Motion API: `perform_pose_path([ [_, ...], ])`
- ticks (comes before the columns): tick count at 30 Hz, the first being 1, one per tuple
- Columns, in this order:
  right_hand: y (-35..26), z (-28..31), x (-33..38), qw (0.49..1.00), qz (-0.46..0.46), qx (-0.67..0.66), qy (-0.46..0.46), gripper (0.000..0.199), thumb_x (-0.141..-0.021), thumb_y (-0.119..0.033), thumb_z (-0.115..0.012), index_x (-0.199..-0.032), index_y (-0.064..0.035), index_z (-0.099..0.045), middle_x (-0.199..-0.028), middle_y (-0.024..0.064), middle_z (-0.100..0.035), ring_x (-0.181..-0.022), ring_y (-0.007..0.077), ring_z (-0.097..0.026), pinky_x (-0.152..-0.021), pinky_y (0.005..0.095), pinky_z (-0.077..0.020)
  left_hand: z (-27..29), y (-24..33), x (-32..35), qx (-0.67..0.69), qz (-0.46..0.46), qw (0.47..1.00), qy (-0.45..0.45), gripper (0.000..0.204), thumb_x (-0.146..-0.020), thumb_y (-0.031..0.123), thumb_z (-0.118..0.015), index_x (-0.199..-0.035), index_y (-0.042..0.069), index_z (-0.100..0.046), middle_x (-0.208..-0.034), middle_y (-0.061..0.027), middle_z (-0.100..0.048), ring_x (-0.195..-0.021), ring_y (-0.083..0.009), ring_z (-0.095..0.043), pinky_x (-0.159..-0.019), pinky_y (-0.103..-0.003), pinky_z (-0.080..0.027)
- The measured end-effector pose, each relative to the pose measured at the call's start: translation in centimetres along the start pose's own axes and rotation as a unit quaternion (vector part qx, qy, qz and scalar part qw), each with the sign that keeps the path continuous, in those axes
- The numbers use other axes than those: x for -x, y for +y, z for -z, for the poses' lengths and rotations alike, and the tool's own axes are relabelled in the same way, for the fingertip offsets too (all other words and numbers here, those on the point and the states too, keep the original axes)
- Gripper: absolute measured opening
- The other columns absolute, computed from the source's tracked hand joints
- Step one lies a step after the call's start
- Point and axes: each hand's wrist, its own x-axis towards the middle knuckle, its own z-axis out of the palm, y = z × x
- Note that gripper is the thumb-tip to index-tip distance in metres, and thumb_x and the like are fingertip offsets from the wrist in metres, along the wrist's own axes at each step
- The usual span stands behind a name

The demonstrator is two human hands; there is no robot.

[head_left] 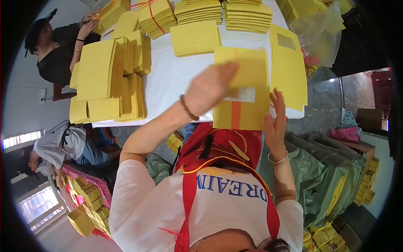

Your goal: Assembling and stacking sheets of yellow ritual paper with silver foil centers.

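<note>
In front of me at the table's near edge lies a yellow paper envelope [254,111] with a clear window and an orange strip down it. My left hand [212,86], wearing a brown bead bracelet, is over the envelope's left side; motion smears its fingers, so I cannot tell whether it touches the paper or how the fingers are held. At the envelope's right edge stands my right hand [275,128], open with its fingers stretched upward and apart. More yellow envelopes [287,67] lie just right of it, one with a clear window.
Stacks of yellow envelopes [98,69] stand at the table's left, with more piles [247,17] along the far side. A clear plastic bag [319,33] hangs at the right. One person [56,54] handles envelopes at the far left; another [67,147] bends over bundles behind.
</note>
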Motion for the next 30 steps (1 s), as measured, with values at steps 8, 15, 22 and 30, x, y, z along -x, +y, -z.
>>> perform_pose_path([
  [8,1.3,-1.1,1.1,0.968,0.061,0.219,-0.108,0.032,-0.086,-0.015,-0.055,-0.117,-0.0051,-0.058,-0.12,0.0086,-0.059,-0.119,0.0277,-0.049,-0.099,0.0401,-0.0323,-4.2,-14.8,-0.4,-0.206,-0.063,0.973,0.08,0.053,-0.071,0.005,-0.061,-0.122,0.004,-0.051,-0.117,-0.0144,-0.056,-0.106,-0.0284,-0.053,-0.089,-0.038,-0.044],
  [15,1.8,-1.7,1.0,0.976,0.054,0.193,-0.078,0.026,-0.082,-0.009,-0.061,-0.108,-0.0048,-0.062,-0.116,0.0074,-0.061,-0.117,0.0293,-0.051,-0.096,0.039,-0.0361,-10.1,-18.6,0.5,-0.188,0.016,0.981,-0.049,0.057,-0.075,0.01,-0.063,-0.129,0.011,-0.044,-0.126,-0.0124,-0.049,-0.114,-0.0297,-0.047,-0.095,-0.042,-0.038],
  [22,2.0,-1.9,1.1,0.976,0.056,0.198,-0.066,0.026,-0.08,-0.006,-0.063,-0.106,-0.0045,-0.062,-0.116,0.0074,-0.061,-0.116,0.0302,-0.051,-0.095,0.0386,-0.0384,-9.8,-19.2,0.8,-0.149,0.061,0.972,-0.171,0.055,-0.09,0.039,-0.043,-0.138,0.013,-0.036,-0.14,-0.015,-0.035,-0.128,-0.0313,-0.032,-0.105,-0.044,-0.026],
  [30,1.8,-1.9,1.3,0.975,0.065,0.2,-0.066,0.026,-0.079,-0.006,-0.064,-0.105,-0.0053,-0.062,-0.116,0.0075,-0.06,-0.116,0.0304,-0.051,-0.094,0.039,-0.0387,-10.3,-20.4,0.6,-0.084,0.112,0.972,-0.189,0.054,-0.095,0.046,-0.029,-0.14,0.018,-0.034,-0.145,-0.014,-0.029,-0.133,-0.031,-0.024,-0.11,-0.043,-0.017],
])
